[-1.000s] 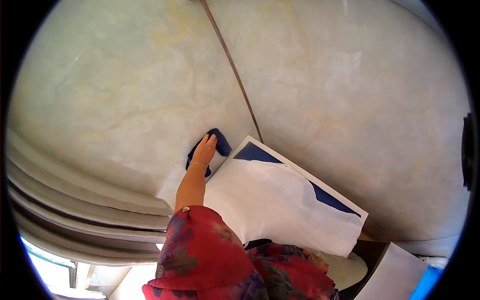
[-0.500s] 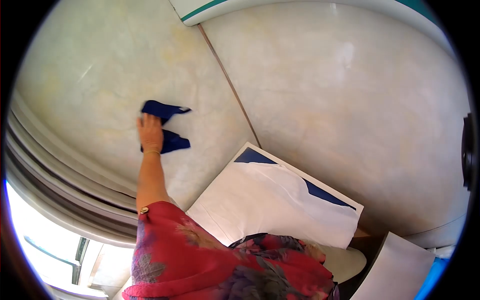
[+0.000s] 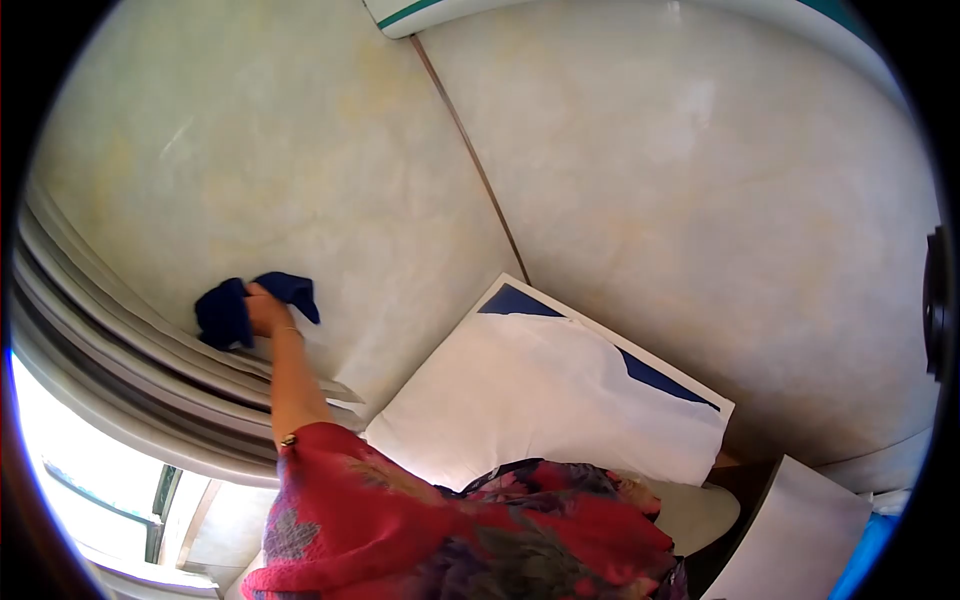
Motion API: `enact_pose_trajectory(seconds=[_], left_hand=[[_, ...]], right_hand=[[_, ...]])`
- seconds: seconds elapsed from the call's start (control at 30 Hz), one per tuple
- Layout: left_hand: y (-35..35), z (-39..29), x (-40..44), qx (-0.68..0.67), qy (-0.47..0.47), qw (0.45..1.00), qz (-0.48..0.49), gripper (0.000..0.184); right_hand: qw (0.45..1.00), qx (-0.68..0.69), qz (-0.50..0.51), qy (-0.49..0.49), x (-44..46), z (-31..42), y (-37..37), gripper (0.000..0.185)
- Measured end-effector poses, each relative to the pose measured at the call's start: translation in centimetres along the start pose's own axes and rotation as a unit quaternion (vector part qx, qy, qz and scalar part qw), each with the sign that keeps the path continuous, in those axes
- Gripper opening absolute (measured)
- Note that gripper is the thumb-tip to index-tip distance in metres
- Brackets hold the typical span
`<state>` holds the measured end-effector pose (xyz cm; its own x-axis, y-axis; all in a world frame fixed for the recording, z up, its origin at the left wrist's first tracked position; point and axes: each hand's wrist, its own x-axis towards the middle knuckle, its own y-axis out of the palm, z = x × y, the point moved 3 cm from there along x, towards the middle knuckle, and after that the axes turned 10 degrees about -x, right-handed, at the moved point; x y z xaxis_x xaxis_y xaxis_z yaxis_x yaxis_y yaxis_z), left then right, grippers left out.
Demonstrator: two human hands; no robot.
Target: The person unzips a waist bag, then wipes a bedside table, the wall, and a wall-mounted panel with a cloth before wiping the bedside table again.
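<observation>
My left hand (image 3: 264, 310) reaches out with its fingers bent around a dark navy cloth (image 3: 224, 315), which bunches up on both sides of them. Hand and cloth are against the pale marbled wall (image 3: 380, 180), close beside the grey-beige layered window frame (image 3: 140, 335). A red floral sleeve covers the upper part of this arm. Of my right hand nothing shows.
Below the wall corner, marked by a brown seam (image 3: 468, 150), a white cloth (image 3: 520, 390) covers most of a pale-edged board with blue showing. A bright window (image 3: 100, 500) lies lower left. At the top edge is a white casing with a green stripe (image 3: 405, 18).
My left hand has moved down and left with the navy cloth, nearer the window frame. Spread under the palm before, the cloth is now bunched in the fingers.
</observation>
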<state>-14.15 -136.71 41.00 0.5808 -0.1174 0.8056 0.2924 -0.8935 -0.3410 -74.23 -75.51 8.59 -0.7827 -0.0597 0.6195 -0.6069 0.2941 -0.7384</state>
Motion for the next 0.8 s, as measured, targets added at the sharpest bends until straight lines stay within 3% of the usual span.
enact_pose_trajectory(seconds=[0.03, 0.1, 0.17, 0.2, 0.23, 0.27, 0.4, 0.47, 0.5, 0.53, 0.57, 0.67, 0.77, 0.8], left_hand=[[1.7, 0.9, -1.8, 0.028, 0.018, 0.998, 0.050, 0.045], [5.3, 2.5, -6.4, 0.213, 0.299, 0.930, 0.028, 0.044], [9.0, 5.3, -9.6, 0.286, 0.267, 0.920, 0.018, 0.045], [12.8, 8.3, -10.2, -0.073, 0.116, 0.985, 0.105, 0.048], [14.7, 9.7, -10.9, -0.434, -0.043, 0.896, 0.080, 0.051], [16.4, 10.5, -11.7, -0.397, 0.013, 0.912, 0.102, 0.051], [12.1, 5.6, -12.1, -0.231, 0.263, 0.919, 0.180, 0.062], [8.0, 0.5, -11.1, -0.198, 0.449, 0.851, 0.190, 0.059], [5.9, -3.2, -11.2, -0.207, 0.561, 0.781, 0.181, 0.052], [6.4, -5.5, -11.6, -0.173, 0.544, 0.795, 0.205, 0.038], [7.1, -8.1, -11.7, -0.115, 0.632, 0.735, 0.216, 0.031], [8.1, -15.4, -12.2, 0.008, 0.729, 0.662, 0.176, 0.023], [9.1, -23.1, -10.9, 0.026, 0.704, 0.698, 0.127, 0.023], [9.4, -25.6, -10.0, 0.001, 0.673, 0.732, 0.104, 0.023]], right_hand=[[1.000, 0.004, 0.006, -0.007, 0.2, 0.2, 0.2, 0.053], [1.000, 0.007, 0.016, -0.017, 0.5, 0.1, 0.3, 0.052], [0.999, 0.012, 0.024, -0.023, 0.9, 0.3, 0.4, 0.052], [0.999, 0.016, 0.029, -0.025, 1.1, 0.6, 0.5, 0.051], [0.999, 0.020, 0.034, -0.023, 1.1, 0.9, 0.6, 0.051], [0.999, 0.021, 0.038, -0.018, 1.1, 1.1, 0.7, 0.051], [0.997, 0.022, 0.074, -0.002, 0.0, 0.2, 1.0, 0.050], [0.995, 0.021, 0.096, 0.003, -0.7, -0.6, 1.0, 0.050], [0.993, 0.027, 0.118, 0.000, -0.5, -0.6, 1.0, 0.050], [0.990, 0.014, 0.137, 0.006, -0.6, -0.7, 1.3, 0.052], [0.991, 0.012, 0.136, 0.009, -0.5, -0.8, 1.2, 0.052], [0.986, 0.010, 0.165, 0.014, -0.4, -0.5, 0.5, 0.053], [0.985, 0.014, 0.172, 0.018, -0.2, -0.2, -0.2, 0.053], [0.981, 0.021, 0.190, 0.022, -0.1, -0.2, -0.1, 0.052]])
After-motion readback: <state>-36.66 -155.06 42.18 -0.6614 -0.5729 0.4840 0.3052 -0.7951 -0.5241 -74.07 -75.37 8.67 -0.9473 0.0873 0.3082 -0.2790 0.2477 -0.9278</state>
